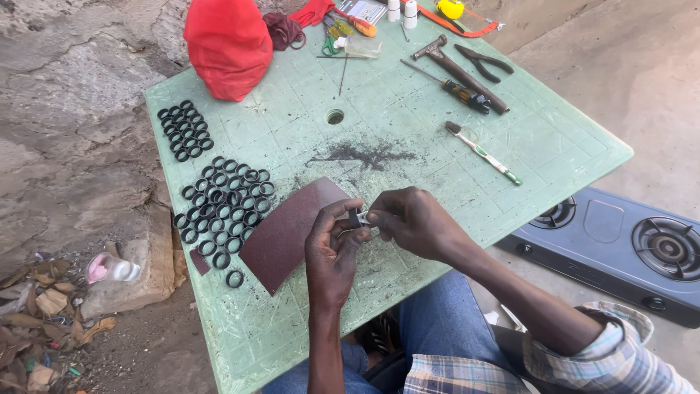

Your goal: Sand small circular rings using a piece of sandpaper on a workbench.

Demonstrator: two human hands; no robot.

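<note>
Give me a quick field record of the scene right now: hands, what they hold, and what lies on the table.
left hand: fingers pinch a small black ring
right hand: fingers work at the same ring
under hands: dark red abrasive sheet on green table
left of sheet: two groups of black rings
far side: hammer, pliers, screwdriver, toothbrush, red bag
floor right: gas stove

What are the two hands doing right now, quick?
Left hand: closed, fingers pinching a small black ring.
Right hand: closed, fingertips on the same ring; whether it holds a small tool cannot be told.
</note>
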